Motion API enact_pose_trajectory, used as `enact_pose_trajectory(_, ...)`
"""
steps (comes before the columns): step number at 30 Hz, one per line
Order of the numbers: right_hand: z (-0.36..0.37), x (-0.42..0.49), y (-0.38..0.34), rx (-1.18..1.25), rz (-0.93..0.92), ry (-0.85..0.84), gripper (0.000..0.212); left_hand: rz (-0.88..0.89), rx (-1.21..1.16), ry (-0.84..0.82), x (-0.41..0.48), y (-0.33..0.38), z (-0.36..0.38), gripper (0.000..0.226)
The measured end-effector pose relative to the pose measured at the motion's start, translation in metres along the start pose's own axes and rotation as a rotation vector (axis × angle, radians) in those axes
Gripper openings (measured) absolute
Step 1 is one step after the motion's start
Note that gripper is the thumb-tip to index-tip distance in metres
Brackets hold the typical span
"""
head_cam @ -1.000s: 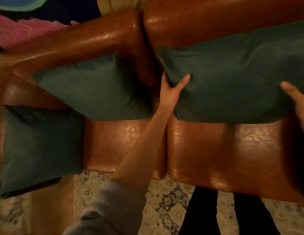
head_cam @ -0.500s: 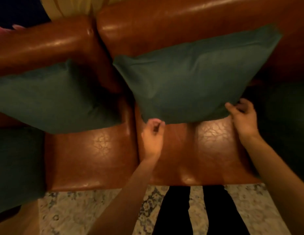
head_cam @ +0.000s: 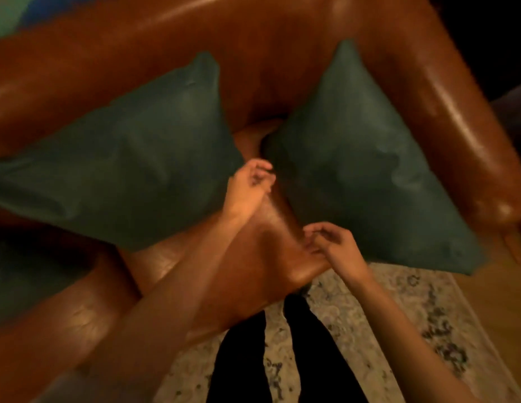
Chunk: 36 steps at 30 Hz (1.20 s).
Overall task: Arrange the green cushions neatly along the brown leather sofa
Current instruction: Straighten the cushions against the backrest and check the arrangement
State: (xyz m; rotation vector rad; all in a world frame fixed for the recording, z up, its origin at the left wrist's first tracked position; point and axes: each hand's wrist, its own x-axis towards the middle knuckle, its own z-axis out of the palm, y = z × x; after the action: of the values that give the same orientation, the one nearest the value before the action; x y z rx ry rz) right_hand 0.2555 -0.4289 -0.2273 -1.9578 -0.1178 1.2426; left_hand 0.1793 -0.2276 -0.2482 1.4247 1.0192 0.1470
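Two green cushions lean against the back of the brown leather sofa (head_cam: 282, 53). The left cushion (head_cam: 137, 158) lies wide and tilted; the right cushion (head_cam: 364, 170) stands on a slant by the sofa's right arm (head_cam: 457, 126). My left hand (head_cam: 250, 184) hovers in the gap between them, fingers loosely curled with nothing in them. My right hand (head_cam: 332, 245) sits at the lower left corner of the right cushion with fingers bent; blur hides whether it grips the fabric. A third green cushion (head_cam: 35, 274) lies in shadow at the lower left.
A pale patterned rug (head_cam: 398, 315) covers the floor in front of the sofa, with wooden floor (head_cam: 509, 301) at the right. My dark trouser legs (head_cam: 282, 359) stand against the seat's front edge (head_cam: 79, 330).
The view has swung right along the sofa. Both hands have let go of the cushion they were setting and moved to the gap beside the right-end cushion.
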Motion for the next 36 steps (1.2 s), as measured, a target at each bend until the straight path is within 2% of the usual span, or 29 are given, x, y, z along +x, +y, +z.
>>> enact_pose_trajectory(1, -0.018, -0.007, 0.017, 0.005, 0.043, 0.019, 0.017, 0.019, 0.006, -0.002, 0.012, 0.014, 0.011, 0.020)
enact_pose_trajectory(4, -0.069, -0.030, 0.065, 0.073, 0.253, 0.043, 0.009, 0.012, -0.008, 0.024, 0.047, 0.048, 0.041, 0.042)
enact_pose_trajectory(6, -0.099, -0.036, 0.089, 0.096, 0.351, 0.082, 0.033, -0.040, -0.033, 0.046, 0.064, 0.061, 0.054, 0.049)
enact_pose_trajectory(8, -0.119, -0.033, 0.097, 0.124, 0.297, 0.200, 0.055, -0.094, -0.038, 0.056, 0.077, 0.068, 0.064, 0.051)
enact_pose_trajectory(10, -0.131, -0.024, 0.095, 0.140, 0.130, 0.288, 0.060, -0.120, -0.014, 0.044, 0.082, 0.073, 0.073, 0.054)
enact_pose_trajectory(13, -0.143, -0.008, 0.095, 0.049, -0.015, 0.254, 0.068, -0.140, -0.012, 0.050, 0.085, 0.072, 0.081, 0.056)
enact_pose_trajectory(16, -0.152, -0.004, 0.105, 0.094, -0.082, 0.267, 0.066, -0.134, -0.038, 0.087, 0.082, 0.069, 0.088, 0.060)
enact_pose_trajectory(22, -0.172, -0.017, 0.125, 0.101, -0.098, 0.273, 0.063, -0.183, -0.131, 0.045, 0.056, 0.077, 0.101, 0.027)
enact_pose_trajectory(26, -0.186, -0.029, 0.145, 0.050, -0.078, 0.270, 0.063, -0.238, -0.156, 0.027, 0.045, 0.063, 0.104, 0.029)
enact_pose_trajectory(29, -0.186, -0.028, 0.159, -0.001, 0.002, 0.247, 0.059, -0.241, -0.129, -0.008, 0.042, 0.056, 0.102, 0.035)
enact_pose_trajectory(33, -0.188, -0.025, 0.169, 0.053, 0.007, 0.231, 0.063, -0.254, -0.026, -0.067, 0.044, 0.060, 0.094, 0.041)
enact_pose_trajectory(36, -0.190, -0.026, 0.169, 0.106, 0.019, 0.195, 0.067, -0.250, 0.035, -0.041, 0.046, 0.067, 0.094, 0.040)
